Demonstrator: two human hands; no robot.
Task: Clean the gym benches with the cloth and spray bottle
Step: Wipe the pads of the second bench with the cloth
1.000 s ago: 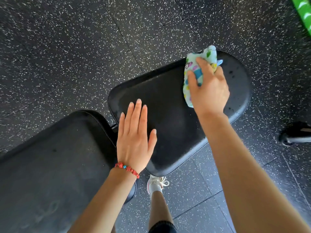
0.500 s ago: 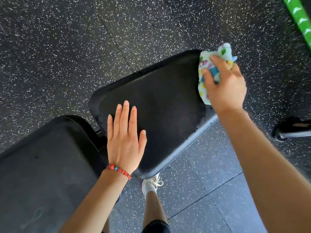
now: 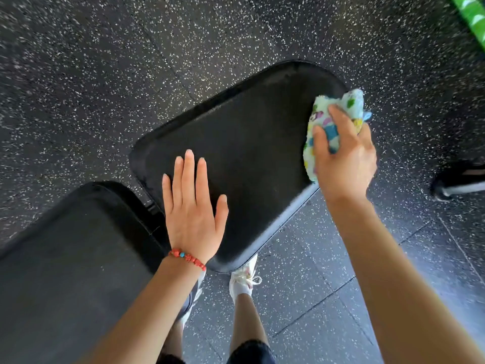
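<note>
1. Since the earlier frames the right hand (image 3: pixel 343 158) has carried the cloth (image 3: pixel 333 122) from the top of the seat pad (image 3: pixel 249 158) out to its right edge, where the cloth now overhangs the rim; the left hand (image 3: pixel 191 206) has stayed flat on the pad.
2. No container shows in this view, and no spray bottle is in sight.
3. Right hand: fingers curled around the bunched, pale patterned cloth, gripping it against the pad's right rim.
4. Left hand: released, fingers straight and together, palm down on the near left part of the seat pad, with a red bead bracelet (image 3: pixel 187 258) at the wrist.
5. Seat pad of the bench: black, rounded corners, its middle and far left surface bare and free between the two hands.
6. A second black pad (image 3: pixel 73 258) lies at lower left, just beside the seat pad with a narrow gap between them; its lower and left parts are cut off by the frame.
7. Speckled rubber floor (image 3: pixel 105 74) lies open on all sides of the bench.
8. One white shoe (image 3: pixel 244 279) stands on the floor below the pad's near edge, partly hidden by it.
9. A green strip (image 3: pixel 472 17) at top right and a dark object (image 3: pixel 462 179) at the right edge are both cut off and blurred; what they are cannot be told.
</note>
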